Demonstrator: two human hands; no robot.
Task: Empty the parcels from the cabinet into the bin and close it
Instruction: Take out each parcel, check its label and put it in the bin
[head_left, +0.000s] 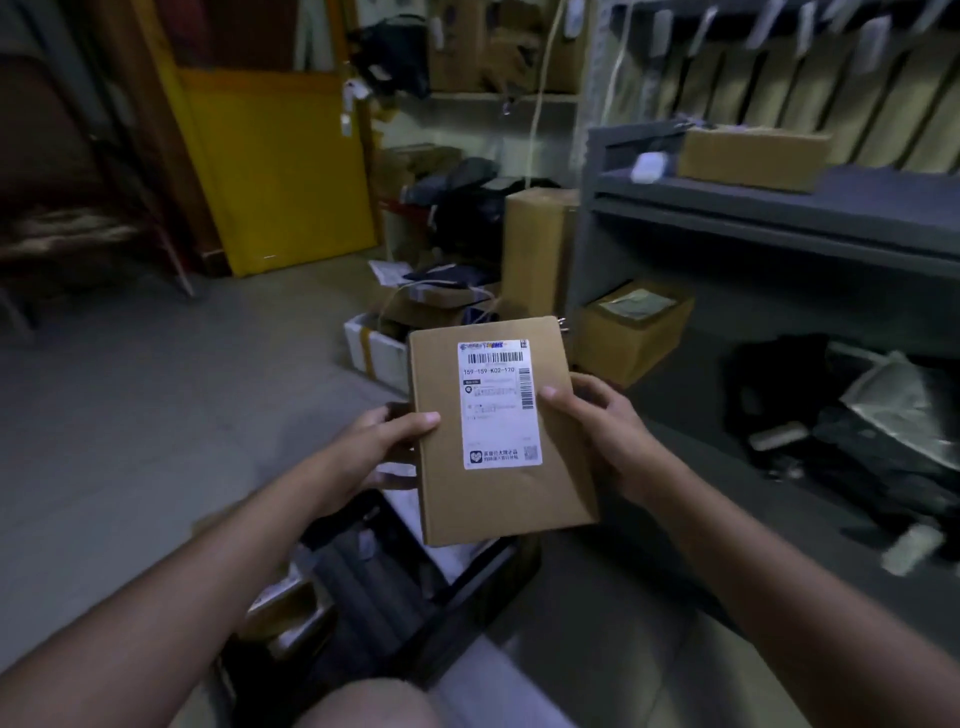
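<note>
Flat cardboard parcel (498, 431) with shipping label held over the dark bin (384, 582), left hand (384, 441) and right hand (597, 431) clamping its side edges, thumbs on top; looks light, stiff, not fragile, edge grip suits.

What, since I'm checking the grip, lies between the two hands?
In the head view, a flat brown parcel with a white label lies between the left hand and right hand, both holding its edges.
</note>
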